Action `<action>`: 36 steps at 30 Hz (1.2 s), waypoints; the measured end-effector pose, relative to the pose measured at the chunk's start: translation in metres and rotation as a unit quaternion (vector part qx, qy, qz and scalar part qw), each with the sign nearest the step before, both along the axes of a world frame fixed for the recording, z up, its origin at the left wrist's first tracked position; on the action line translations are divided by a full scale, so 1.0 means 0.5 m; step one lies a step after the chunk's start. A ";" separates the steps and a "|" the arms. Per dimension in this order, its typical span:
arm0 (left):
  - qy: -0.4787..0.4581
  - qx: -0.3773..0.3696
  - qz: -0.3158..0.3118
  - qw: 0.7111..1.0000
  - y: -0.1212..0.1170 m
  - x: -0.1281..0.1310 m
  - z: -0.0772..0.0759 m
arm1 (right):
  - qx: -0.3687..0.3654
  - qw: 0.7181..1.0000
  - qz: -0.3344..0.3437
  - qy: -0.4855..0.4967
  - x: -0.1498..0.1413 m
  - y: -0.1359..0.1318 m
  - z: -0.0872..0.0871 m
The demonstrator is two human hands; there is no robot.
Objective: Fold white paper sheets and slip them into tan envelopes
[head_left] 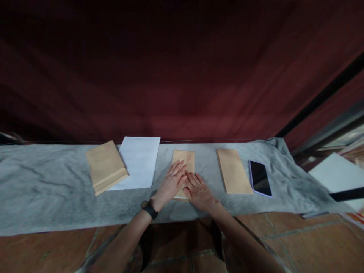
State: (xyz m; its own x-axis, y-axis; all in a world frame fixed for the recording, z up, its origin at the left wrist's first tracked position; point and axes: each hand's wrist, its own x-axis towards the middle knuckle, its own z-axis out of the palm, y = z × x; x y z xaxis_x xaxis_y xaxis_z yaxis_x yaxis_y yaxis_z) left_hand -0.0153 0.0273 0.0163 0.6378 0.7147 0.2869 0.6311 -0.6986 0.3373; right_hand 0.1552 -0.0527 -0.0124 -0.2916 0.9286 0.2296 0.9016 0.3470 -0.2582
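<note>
Both of my hands lie flat on a brown envelope in the middle of the grey cloth. My left hand, with a dark watch on its wrist, presses the envelope's left half, fingers stretched out. My right hand rests palm down on the lower right part, fingers apart and touching the left hand's fingers. Neither hand grips anything. Only the envelope's upper part shows beyond the fingers.
A stack of brown envelopes lies at the left beside white paper sheets. Another brown envelope and a dark phone lie at the right. A dark red curtain hangs behind. More white paper sits far right.
</note>
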 end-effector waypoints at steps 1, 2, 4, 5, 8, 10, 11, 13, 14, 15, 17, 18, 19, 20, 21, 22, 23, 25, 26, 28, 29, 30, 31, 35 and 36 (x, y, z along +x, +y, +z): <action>0.023 0.005 -0.002 1.000 0.015 0.015 -0.010 | -0.008 1.000 0.000 0.004 0.001 0.001 0.001; 0.047 0.007 -0.002 0.999 0.033 0.030 -0.018 | -0.018 1.000 0.004 0.009 0.002 0.001 0.003; 0.091 0.005 -0.017 0.996 0.076 0.058 -0.031 | -0.040 0.999 0.018 0.021 0.009 0.001 0.008; 0.110 0.001 -0.030 0.993 0.099 0.070 -0.036 | -0.052 0.998 0.029 0.028 0.014 0.001 0.011; 0.139 -0.006 -0.062 0.988 0.159 0.098 -0.042 | -0.089 0.992 0.065 0.058 0.033 0.003 0.023; 0.146 -0.003 -0.074 0.987 0.178 0.105 -0.045 | -0.112 0.986 0.087 0.087 0.047 0.008 0.031; 0.147 0.000 -0.081 0.986 0.181 0.105 -0.047 | -0.120 0.982 0.096 0.105 0.054 0.012 0.034; 0.146 0.007 -0.090 0.985 0.172 0.098 -0.051 | -0.128 0.975 0.105 0.150 0.065 0.021 0.038; 0.145 0.008 -0.093 0.985 0.163 0.093 -0.053 | -0.129 0.970 0.108 0.175 0.070 0.026 0.039; 0.145 0.009 -0.094 0.985 0.152 0.087 -0.055 | -0.129 0.965 0.108 0.202 0.074 0.031 0.040; 0.146 0.004 -0.094 0.985 0.126 0.074 -0.058 | -0.135 0.951 0.104 0.258 0.080 0.038 0.041; 0.147 0.002 -0.095 0.985 0.112 0.067 -0.059 | -0.144 0.943 0.100 0.284 0.082 0.041 0.041; 0.147 0.000 -0.099 0.984 0.099 0.060 -0.061 | -0.154 0.935 0.091 0.307 0.083 0.045 0.041; 0.145 -0.001 -0.103 0.984 0.085 0.053 -0.062 | -0.162 0.928 0.076 0.326 0.084 0.048 0.042; 0.142 -0.001 -0.106 0.984 0.070 0.046 -0.062 | -0.163 0.925 0.053 0.340 0.083 0.051 0.042; 0.139 -0.002 -0.107 0.984 0.056 0.040 -0.061 | -0.157 0.923 0.025 0.350 0.082 0.054 0.041; 0.137 -0.006 -0.105 0.985 0.040 0.033 -0.059 | -0.142 0.924 -0.005 0.356 0.080 0.058 0.041; 0.142 -0.023 -0.099 0.985 0.008 0.021 -0.051 | -0.107 0.928 -0.045 0.354 0.073 0.065 0.037; 0.147 -0.035 -0.096 0.984 -0.010 0.014 -0.045 | -0.090 0.932 -0.051 0.348 0.068 0.068 0.035; 0.154 -0.059 -0.097 0.982 -0.045 -0.001 -0.029 | -0.065 0.945 -0.048 0.319 0.055 0.072 0.027; 0.151 -0.068 -0.100 0.981 -0.062 -0.009 -0.021 | -0.056 0.953 -0.043 0.295 0.046 0.073 0.023; 0.146 -0.074 -0.106 0.981 -0.078 -0.018 -0.014 | -0.050 0.963 -0.035 0.264 0.037 0.072 0.020; 0.136 -0.077 -0.110 0.982 -0.092 -0.027 -0.007 | -0.047 0.973 -0.024 0.226 0.028 0.071 0.016; 0.083 -0.085 -0.115 0.986 -0.122 -0.055 0.008 | -0.047 0.996 0.032 0.065 -0.003 0.062 0.011; 0.065 -0.084 -0.112 0.988 -0.123 -0.057 0.009 | -0.049 0.997 0.037 0.041 -0.007 0.061 0.011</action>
State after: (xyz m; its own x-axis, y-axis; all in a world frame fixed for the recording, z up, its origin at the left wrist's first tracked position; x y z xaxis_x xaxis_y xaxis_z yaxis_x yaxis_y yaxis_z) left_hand -0.0440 -0.0343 0.0210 0.8093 0.5817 0.0813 0.5121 -0.7666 0.3873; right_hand 0.1519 -0.0223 -0.0068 -0.3448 0.9240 0.1653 0.8484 0.3821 -0.3664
